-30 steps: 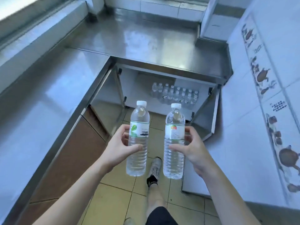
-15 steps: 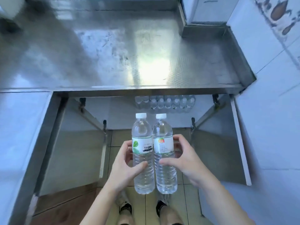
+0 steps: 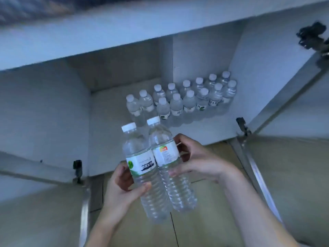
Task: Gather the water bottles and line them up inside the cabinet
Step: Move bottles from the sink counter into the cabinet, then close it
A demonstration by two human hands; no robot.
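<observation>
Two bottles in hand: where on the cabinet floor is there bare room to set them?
Bare cabinet floor runs from the left wall to the stored bottles, and in front of them to the cabinet's front edge. The back right is crowded, two rows deep. Left hand and right hand each grip a bottle.

both hands (image 3: pixel 199 163) hold two bottles (image 3: pixel 142 164) before the open cabinet (image 3: pixel 44 107).

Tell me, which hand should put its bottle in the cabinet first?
Probably the left hand. The front row ends on its left side, beside two back-row bottles, so the open spot is there. The left bottle sits nearer that spot; the right hand and its bottle would have to cross over.
</observation>
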